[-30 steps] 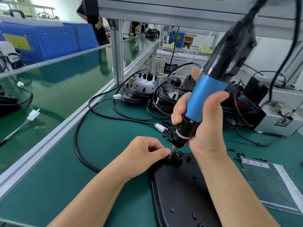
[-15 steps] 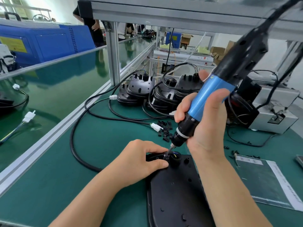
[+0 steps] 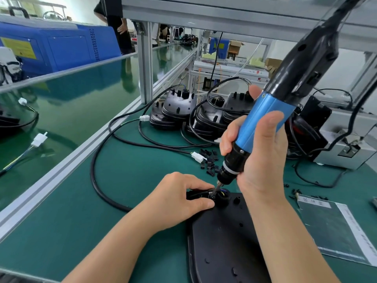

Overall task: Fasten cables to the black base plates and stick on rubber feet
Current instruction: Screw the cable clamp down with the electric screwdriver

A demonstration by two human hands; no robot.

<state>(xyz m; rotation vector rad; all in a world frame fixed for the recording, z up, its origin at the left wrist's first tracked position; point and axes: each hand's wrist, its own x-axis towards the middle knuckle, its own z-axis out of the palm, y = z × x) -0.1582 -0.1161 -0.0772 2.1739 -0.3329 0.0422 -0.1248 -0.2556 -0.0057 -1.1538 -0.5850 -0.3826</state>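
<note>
Big green counter (image 3: 126, 180) under me, its aluminium rail (image 3: 67, 166) running far-left to near, and a glossy green conveyor (image 3: 67, 111) beyond it. Far left stands a blue machine (image 3: 67, 50); a person in dark clothes (image 3: 114, 21) stands behind it. A grey frame post (image 3: 145, 64) rises from the rail.

Far across the counter, stacks of finished base plates (image 3: 175, 113) sit side by side, cables looping off them. To the right, a grey box (image 3: 346, 148) on the counter.

Near me lies the black base plate (image 3: 222, 240), flat, just right of centre. A black cable (image 3: 98, 176) curves away from it to the left and on to a white connector (image 3: 197, 157). Beside that connector, a scatter of small black clips (image 3: 210, 160). Near right, a sheet in a plastic sleeve (image 3: 334, 229).

My right hand (image 3: 263, 156) is wrapped round the blue electric screwdriver (image 3: 263, 123), tilted, bit down at the plate's far end. My left hand (image 3: 179, 199) pinches the black cable clamp (image 3: 196, 195) there, thumb and fingers curled on it.
</note>
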